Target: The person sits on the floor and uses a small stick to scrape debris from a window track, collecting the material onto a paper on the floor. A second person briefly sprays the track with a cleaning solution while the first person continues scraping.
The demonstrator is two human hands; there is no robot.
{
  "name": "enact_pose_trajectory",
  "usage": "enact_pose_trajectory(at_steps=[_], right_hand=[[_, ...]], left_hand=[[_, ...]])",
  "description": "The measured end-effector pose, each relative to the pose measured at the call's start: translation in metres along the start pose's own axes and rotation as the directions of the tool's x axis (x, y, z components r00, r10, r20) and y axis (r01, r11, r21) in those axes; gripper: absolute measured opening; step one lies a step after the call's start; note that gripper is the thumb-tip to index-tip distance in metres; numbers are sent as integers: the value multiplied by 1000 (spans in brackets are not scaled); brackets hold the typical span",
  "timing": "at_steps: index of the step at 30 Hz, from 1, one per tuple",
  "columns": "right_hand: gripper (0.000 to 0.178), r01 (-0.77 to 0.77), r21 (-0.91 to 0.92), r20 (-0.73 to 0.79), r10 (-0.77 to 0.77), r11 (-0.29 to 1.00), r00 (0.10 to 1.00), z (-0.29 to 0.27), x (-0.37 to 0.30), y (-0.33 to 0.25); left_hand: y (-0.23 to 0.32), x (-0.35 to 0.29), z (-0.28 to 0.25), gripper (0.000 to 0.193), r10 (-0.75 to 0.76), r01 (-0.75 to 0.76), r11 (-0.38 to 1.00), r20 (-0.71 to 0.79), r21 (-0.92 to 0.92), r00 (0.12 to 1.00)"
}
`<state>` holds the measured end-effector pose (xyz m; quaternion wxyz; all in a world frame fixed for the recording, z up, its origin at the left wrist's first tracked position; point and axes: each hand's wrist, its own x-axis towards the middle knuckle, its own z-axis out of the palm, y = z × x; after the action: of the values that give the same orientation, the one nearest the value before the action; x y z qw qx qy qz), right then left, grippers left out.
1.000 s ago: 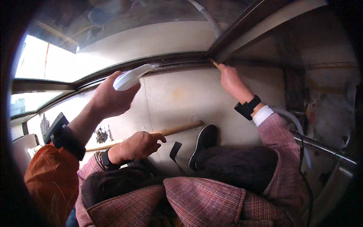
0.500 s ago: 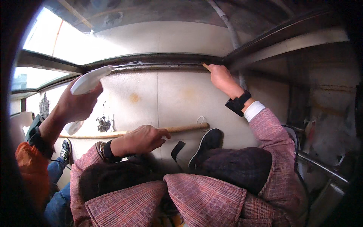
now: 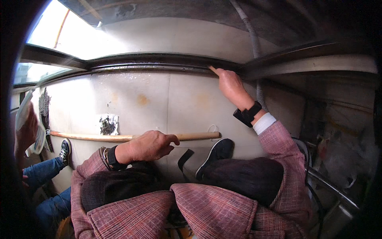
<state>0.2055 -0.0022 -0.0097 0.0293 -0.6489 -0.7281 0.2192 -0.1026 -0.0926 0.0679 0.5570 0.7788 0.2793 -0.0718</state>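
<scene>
My right hand point(image 3: 231, 85) is closed around a short wooden stick point(image 3: 213, 70), whose tip touches the dark metal window track point(image 3: 159, 63) near its right end. Most of the stick is hidden in my fingers, so I cannot tell what kind of tool it is. Wet spots glisten along the track's left part. My left hand point(image 3: 153, 145) rests by my knee, fingers loosely bent and apart, with nothing in it. Beyond it, a long wooden mop handle point(image 3: 195, 136) lies across the floor, partly hidden by that hand.
At the far left another person's hand point(image 3: 28, 127) holds a translucent white bottle point(image 3: 24, 109). The grey mop head point(image 3: 44, 104) lies by that person's shoe point(image 3: 65, 151). A dirty white cloth point(image 3: 108, 124) sits behind the handle. A grey hose point(image 3: 254, 40) and metal rail point(image 3: 332, 185) are at right.
The other person's hand has drawn the bottle back from the track to the far left, uncovering the mop head and cloth. My hands have hardly moved.
</scene>
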Motion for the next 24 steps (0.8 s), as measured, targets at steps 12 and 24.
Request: enact_pose_trajectory(at_steps=[12, 24], right_hand=[[35, -202, 114, 94, 192, 973, 977, -33, 7, 37], [32, -70, -182, 62, 82, 981, 995, -78, -2, 26]], left_hand=[[-15, 4, 4, 27, 48, -46, 998, -43, 31, 998], [-20, 4, 0, 28, 17, -18, 1000, -65, -7, 998]])
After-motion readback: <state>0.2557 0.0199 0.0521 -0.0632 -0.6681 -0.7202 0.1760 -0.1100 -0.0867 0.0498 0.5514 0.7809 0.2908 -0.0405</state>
